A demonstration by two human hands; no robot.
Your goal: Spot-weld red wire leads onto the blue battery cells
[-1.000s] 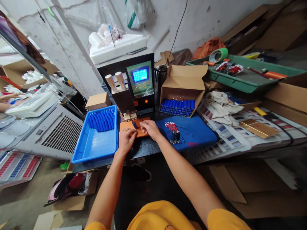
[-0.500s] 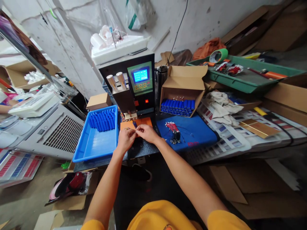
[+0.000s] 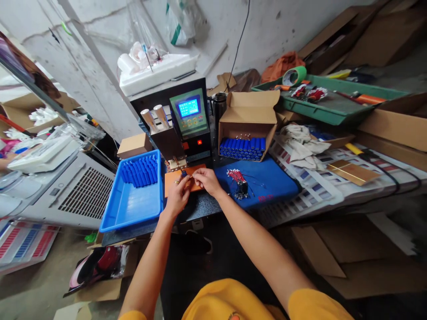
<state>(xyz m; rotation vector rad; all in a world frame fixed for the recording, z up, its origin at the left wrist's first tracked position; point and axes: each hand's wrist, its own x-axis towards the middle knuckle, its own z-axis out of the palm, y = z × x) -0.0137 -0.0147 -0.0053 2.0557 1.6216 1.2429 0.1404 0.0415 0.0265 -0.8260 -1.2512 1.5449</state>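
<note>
Both my hands meet over an orange pad (image 3: 171,177) in front of a spot-welding machine (image 3: 180,122) with a lit blue screen. My left hand (image 3: 178,193) is closed in a pinch on a small blue battery cell (image 3: 183,173), held just under the machine's welding tips. Close beside it, my right hand (image 3: 207,180) has its fingers pinched together on something too small to make out. A blue tray (image 3: 133,202) with several blue cells lies left of my hands. A bundle of red-tipped wires (image 3: 237,182) rests on a blue mat (image 3: 270,184) to the right.
An open cardboard box (image 3: 248,124) full of blue cells stands behind the mat. A green tray (image 3: 330,109) with tools and a tape roll sits at the back right. A white cloth (image 3: 302,142) and a brass sheet (image 3: 353,171) lie on the right. Another person's arm shows at the far left edge.
My hands have shifted slightly forward, bringing the blue cell up under the welding tips. The camera view has swung a little to the right.
</note>
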